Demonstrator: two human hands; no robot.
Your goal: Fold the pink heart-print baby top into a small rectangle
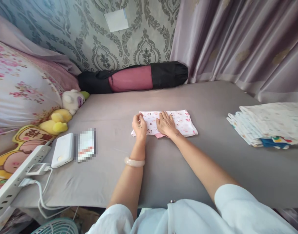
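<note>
A white cloth with a small pink and red print (183, 123) lies folded into a flat rectangle on the grey sheet. A bit of plain pink fabric (161, 136) sticks out at its near edge. My left hand (139, 126) is at the cloth's left end, its fingers curled in against the edge and partly hidden. My right hand (166, 123) lies palm down on the middle of the cloth, with fingers stretched out.
A stack of folded cloths (268, 125) sits at the right. A black and pink rolled bag (133, 78) lies along the wall. At left are plush toys (56, 121), a white power bank (63, 150), a blurred packet (86, 145) and a power strip (22, 177) with cables.
</note>
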